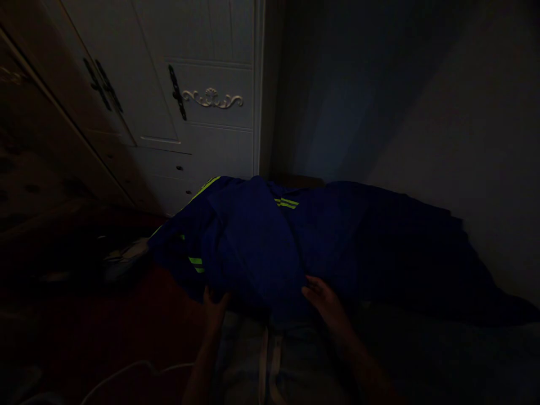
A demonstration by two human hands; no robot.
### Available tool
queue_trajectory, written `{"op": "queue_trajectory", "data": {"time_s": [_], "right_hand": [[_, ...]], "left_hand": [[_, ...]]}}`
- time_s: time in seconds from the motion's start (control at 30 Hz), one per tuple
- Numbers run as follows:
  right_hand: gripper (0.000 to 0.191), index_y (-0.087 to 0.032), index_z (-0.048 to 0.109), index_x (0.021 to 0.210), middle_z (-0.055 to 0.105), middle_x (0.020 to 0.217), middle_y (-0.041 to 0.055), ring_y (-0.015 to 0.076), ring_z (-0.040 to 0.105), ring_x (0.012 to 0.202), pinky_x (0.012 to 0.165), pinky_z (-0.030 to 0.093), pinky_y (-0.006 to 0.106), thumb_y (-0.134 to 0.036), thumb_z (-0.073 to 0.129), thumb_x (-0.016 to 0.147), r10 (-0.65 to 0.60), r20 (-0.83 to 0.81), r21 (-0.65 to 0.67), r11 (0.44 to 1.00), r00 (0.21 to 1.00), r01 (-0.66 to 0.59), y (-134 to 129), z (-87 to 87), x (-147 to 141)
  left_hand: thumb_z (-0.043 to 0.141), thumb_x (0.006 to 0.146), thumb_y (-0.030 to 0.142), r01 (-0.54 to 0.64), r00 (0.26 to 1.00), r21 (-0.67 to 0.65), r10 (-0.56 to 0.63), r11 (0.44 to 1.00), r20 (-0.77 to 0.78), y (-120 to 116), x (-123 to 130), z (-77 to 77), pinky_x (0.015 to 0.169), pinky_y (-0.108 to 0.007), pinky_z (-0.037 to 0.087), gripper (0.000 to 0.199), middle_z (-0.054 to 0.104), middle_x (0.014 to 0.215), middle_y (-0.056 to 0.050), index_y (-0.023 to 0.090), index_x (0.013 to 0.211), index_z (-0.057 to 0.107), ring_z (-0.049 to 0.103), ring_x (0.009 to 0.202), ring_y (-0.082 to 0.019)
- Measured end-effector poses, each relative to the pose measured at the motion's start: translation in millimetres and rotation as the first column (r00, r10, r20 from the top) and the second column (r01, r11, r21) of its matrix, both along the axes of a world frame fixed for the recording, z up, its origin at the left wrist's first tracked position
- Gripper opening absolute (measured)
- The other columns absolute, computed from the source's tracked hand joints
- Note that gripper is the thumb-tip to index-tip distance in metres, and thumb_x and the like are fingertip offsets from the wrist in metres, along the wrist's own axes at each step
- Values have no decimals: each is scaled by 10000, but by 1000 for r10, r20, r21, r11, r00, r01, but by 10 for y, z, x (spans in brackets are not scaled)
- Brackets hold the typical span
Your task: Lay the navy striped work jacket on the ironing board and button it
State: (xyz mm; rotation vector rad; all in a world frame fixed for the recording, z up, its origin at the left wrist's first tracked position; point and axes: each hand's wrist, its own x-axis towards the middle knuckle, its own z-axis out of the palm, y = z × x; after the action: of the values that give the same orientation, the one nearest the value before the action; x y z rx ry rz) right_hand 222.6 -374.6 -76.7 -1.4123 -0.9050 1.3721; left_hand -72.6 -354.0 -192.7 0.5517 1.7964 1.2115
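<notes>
A dark blue garment (261, 242) with yellow-green stripes lies spread across the middle, reaching far to the right. My left hand (216, 301) is at its lower left edge, thumb and fingers apart, touching or very near the cloth. Farther right, my right hand (323, 295) has its thumb and fingers closed on the front edge of the blue cloth. The picture is very dark, and the fingertips of both hands are partly lost in shadow.
Behind the garment stands a pale wardrobe (219, 140) with dark handles, beside a grey wall (464, 140). A white cable (126, 368) runs over the dark red floor (143, 326) at the lower left. Unclear items (126, 256) lie left of the garment.
</notes>
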Motion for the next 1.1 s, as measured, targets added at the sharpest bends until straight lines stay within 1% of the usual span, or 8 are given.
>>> {"op": "queue_trajectory", "data": {"time_s": [0.13,0.23,0.37,0.43,0.53,0.7,0.9,1.1], "right_hand": [[597,-181,706,860,702,769,48,205,652,723,594,483,279,-715,734,594,113,145,-112,989,983,-98,-273,-307,338],[599,-171,696,811,709,785,62,228,668,753,594,494,288,-720,734,573,181,150,-231,962,972,-143,-499,-611,494],[702,-206,654,1035,721,1050,99,294,669,1021,747,556,357,-601,850,488,-164,38,-314,934,986,168,-715,-910,532],[759,-232,600,1181,673,1217,98,299,620,1152,850,557,405,-535,865,537,-326,-88,-312,906,941,285,-750,-946,533],[774,-251,588,1243,651,1278,71,298,574,1230,956,523,447,-482,876,561,-432,-255,-262,892,865,369,-725,-918,554],[610,-253,692,1107,702,1195,69,320,597,1197,1018,468,508,-518,849,580,-377,-424,-153,926,823,346,-703,-912,632],[444,-327,715,1044,745,1068,35,304,615,1168,1004,474,536,-539,761,657,-329,-398,-70,942,856,329,-746,-1017,768],[493,-355,695,1032,756,879,20,311,696,915,829,547,535,-480,774,561,-405,-343,-30,907,848,421,-775,-1207,936]], "left_hand": [[761,759,346,-2,993,-4,2,1000,120,-50,-44,72,1049,-444,457,902,489,1440,-205,173,1500,277,534,1280,-312],[753,770,344,40,985,23,-43,999,168,-105,-83,123,944,-425,532,662,641,1261,-180,163,1352,496,662,1094,-294],[764,752,284,8,967,-18,-3,1000,254,-222,-151,221,900,-412,555,428,724,1073,-152,124,1129,641,713,939,-274],[749,747,218,-46,936,-28,53,999,347,-298,-172,328,897,-407,560,411,739,1019,-138,114,1130,641,720,905,-265],[694,760,169,-103,871,10,86,995,483,-414,-172,579,906,-419,564,461,750,983,-107,136,1214,616,722,909,-267],[673,755,218,-185,805,-83,199,979,559,-548,-182,917,915,-468,559,523,752,924,-90,160,1269,597,716,930,-295],[720,682,316,-242,843,-121,271,963,464,-622,-315,806,879,-500,566,489,744,848,-84,190,1149,645,688,981,-342],[681,637,332,-291,847,-32,273,956,457,-615,-365,808,799,-470,579,281,686,664,-40,228,897,664,694,909,-332]]}}
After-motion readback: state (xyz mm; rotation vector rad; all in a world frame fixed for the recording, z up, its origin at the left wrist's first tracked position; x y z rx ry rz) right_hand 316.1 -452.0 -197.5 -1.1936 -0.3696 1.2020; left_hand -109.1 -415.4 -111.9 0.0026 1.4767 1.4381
